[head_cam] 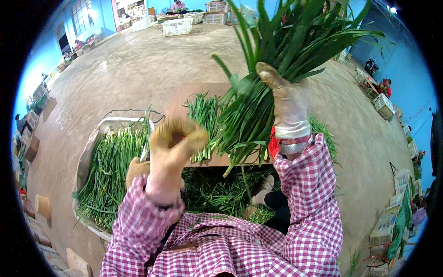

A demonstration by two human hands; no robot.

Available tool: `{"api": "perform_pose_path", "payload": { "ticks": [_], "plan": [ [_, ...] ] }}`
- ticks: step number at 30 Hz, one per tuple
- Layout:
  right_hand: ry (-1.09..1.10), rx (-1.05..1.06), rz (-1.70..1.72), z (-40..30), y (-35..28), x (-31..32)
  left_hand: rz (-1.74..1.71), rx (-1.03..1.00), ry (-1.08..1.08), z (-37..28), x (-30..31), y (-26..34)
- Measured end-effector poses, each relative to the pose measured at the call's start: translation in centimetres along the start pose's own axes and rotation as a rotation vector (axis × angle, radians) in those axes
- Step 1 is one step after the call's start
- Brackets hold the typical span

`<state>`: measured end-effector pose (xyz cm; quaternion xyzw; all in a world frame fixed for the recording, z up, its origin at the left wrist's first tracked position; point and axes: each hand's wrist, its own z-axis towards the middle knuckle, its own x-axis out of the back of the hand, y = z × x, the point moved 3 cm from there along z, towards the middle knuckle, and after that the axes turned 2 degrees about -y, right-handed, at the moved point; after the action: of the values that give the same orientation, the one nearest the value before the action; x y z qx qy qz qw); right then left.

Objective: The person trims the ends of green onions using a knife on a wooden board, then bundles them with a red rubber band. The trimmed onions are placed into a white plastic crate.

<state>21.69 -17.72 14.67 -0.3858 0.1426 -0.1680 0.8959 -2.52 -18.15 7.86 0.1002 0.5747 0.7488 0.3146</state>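
Note:
My gloved right hand (285, 98) is raised and grips a large bunch of green chives (251, 114). Long flat leaves fan out above the fist, and the thinner ends hang below it. Lower and to the left is my gloved left hand (176, 140), blurred by motion with its fingers curled; whether anything is in it cannot be made out. A smaller pile of chives (202, 110) lies on a low brown board (183, 95) between the hands. Something red (273, 147) shows beside my right wrist, partly hidden by the sleeve.
To the left, a white plastic crate (129, 120) holds densely packed chives (110, 173). Loose green leaves (221, 194) cover the floor below the board, around a shoe (266, 183). A round tan stool (43, 206) stands far left. Distant white crates (177, 27) and a seated person (178, 6) are ahead.

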Motion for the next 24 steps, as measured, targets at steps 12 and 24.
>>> {"api": "perform_pose_path", "payload": {
  "ticks": [12,24],
  "plan": [
    [-0.365,-0.282,0.165,-2.6,16.8,1.6,-0.132,0.433,-0.337,16.8,-0.6,-17.6],
    [-0.257,-0.097,-0.286,0.8,19.0,0.7,0.775,-0.291,-0.361,20.6,0.7,-17.2]
  ]
}}
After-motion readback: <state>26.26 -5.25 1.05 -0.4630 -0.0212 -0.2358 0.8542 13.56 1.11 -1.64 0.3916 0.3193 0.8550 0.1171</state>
